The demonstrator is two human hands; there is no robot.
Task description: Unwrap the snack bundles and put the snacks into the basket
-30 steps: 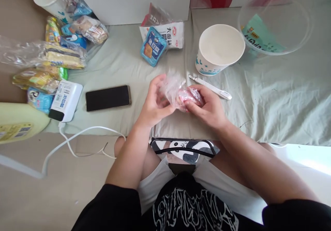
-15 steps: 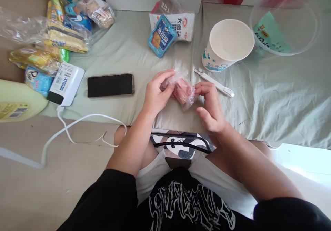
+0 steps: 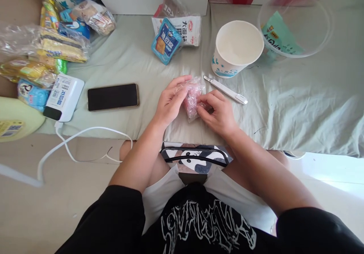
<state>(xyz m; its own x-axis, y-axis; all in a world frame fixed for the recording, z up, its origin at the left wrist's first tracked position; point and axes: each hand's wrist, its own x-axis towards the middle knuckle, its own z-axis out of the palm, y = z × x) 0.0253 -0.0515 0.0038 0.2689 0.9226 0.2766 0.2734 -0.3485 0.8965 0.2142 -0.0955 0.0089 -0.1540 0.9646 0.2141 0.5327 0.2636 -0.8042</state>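
Observation:
A small clear plastic bag with pink contents point(image 3: 191, 99) sits between both hands, just above the pale green sheet point(image 3: 298, 106). My left hand point(image 3: 170, 104) grips its left side with the fingers curled over the top. My right hand point(image 3: 218, 112) pinches the bag's right side. A white slim tool point(image 3: 226, 90) lies just right of the hands. Behind it stands an empty white paper cup point(image 3: 238, 49).
A black phone point(image 3: 113, 96) lies to the left, beside a white power bank point(image 3: 64, 97) with a white cable point(image 3: 85, 132). Snack packets point(image 3: 42, 53) pile at far left. A blue packet point(image 3: 166, 45) and a clear plastic lid point(image 3: 294, 22) lie at the back.
My right hand let go of the bag for a moment, then came back and pinches its right side again. The bag stays held by my left hand.

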